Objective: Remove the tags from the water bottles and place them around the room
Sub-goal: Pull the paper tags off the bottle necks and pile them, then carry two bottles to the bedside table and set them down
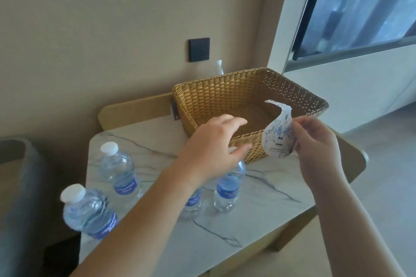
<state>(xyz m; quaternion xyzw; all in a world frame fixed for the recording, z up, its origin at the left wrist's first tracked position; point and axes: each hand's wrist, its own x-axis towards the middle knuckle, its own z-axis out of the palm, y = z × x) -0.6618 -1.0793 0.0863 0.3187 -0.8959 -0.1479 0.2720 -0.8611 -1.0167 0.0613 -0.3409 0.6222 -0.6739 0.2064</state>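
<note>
Place: a hotel-style guest room or furnished bedroom is being suggested, though this cannot be told for certain.
Table: a small white marble-patterned table (265,189) with a tan wooden edge is being shown against a plain beige wall (90,29).
Supplies: several small clear plastic water bottles with blue labels (118,170) are being kept beside a rectangular woven tan wicker basket (225,94).
Fittings: a square black wall switch plate (199,49) is being seen above the table.
Window: a large dark-framed window (360,7) is being shown at the right.
Seating: a grey upholstered chair edge (20,186) is being glimpsed at the left.

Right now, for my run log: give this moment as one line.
right hand: holds tag | left hand: open over bottle | basket: behind
</note>
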